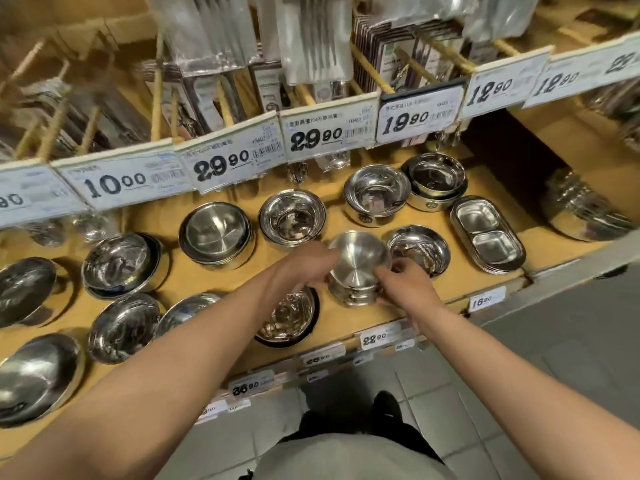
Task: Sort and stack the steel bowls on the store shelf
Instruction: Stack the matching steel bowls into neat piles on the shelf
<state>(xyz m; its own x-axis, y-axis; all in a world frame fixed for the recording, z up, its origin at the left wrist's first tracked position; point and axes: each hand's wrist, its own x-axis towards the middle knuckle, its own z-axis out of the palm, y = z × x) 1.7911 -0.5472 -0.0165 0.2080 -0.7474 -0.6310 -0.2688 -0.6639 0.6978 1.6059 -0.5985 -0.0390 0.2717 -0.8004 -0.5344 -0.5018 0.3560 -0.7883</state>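
— Progress? Grip?
— Left hand (304,268) and right hand (403,284) pinch small nested stack of brushed steel bowls (356,268) by its sides, at front of wooden shelf (457,289).
— Remaining?
— Most: shiny single bowls (121,327) lie unstacked at left.

One view only, head-worn and wide-angle, so nothing shared with a second camera. Looks forward and steeply down from above onto a yellow wooden store shelf (194,282), close enough for both bare forearms to stretch from the bottom corners toward frame centre. Faces the shelf front: white price tags (325,133) along an upper rail cross the top third, hanging packaged goods above them, blurred. Grey tiled floor (540,341) fills the lower right, with a grey shirt front (346,459) at the bottom edge, directly below the lens. Straight edges bow toward the frame's sides.
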